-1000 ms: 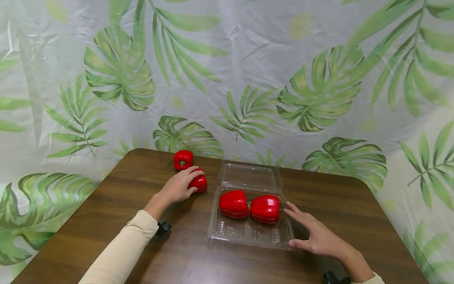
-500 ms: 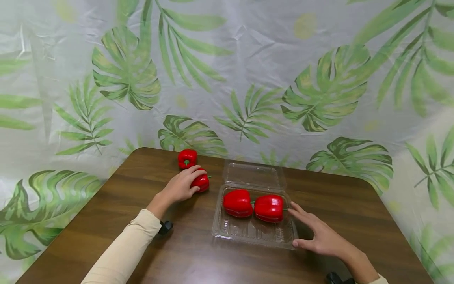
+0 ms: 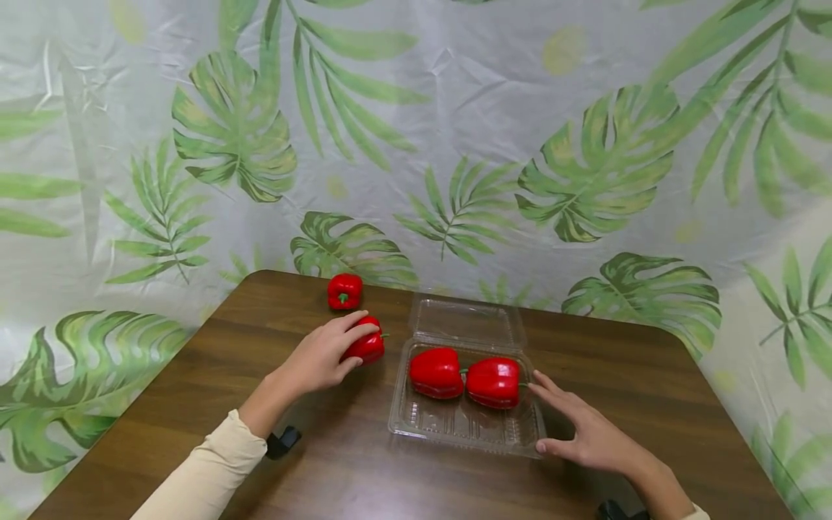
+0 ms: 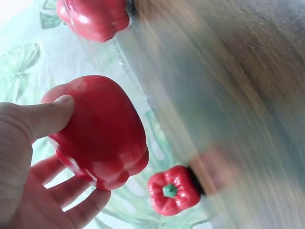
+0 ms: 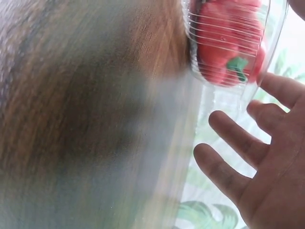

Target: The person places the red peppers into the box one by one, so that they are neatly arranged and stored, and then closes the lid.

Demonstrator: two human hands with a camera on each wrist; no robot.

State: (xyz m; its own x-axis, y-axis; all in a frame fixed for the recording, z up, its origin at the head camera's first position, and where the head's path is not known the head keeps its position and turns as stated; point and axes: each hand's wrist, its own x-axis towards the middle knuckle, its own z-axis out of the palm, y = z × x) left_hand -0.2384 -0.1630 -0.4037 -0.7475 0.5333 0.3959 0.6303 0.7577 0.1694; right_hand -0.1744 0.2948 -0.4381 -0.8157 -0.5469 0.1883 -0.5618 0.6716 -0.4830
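My left hand (image 3: 320, 359) grips a red bell pepper (image 3: 367, 345), its green stem pointing right. In the left wrist view the thumb presses one side of that bell pepper (image 4: 100, 129) and the fingers lie behind it. Two more bell peppers, a left one (image 3: 435, 373) and a right one (image 3: 494, 383), lie end to end in a clear plastic clamshell box (image 3: 448, 433) with its lid (image 3: 463, 322) folded back. My right hand (image 3: 588, 430) is at the box's right edge, fingers spread and fairly straight; in the right wrist view a fingertip meets the box wall (image 5: 193, 52).
Another red bell pepper (image 3: 344, 292) stands near the back edge of the brown wooden table (image 3: 585, 339), beyond my left hand. A leaf-patterned sheet (image 3: 468, 130) hangs just behind the table.
My left hand has drawn slightly toward me with its bell pepper, away from the one at the back. The right hand and the box hold still.
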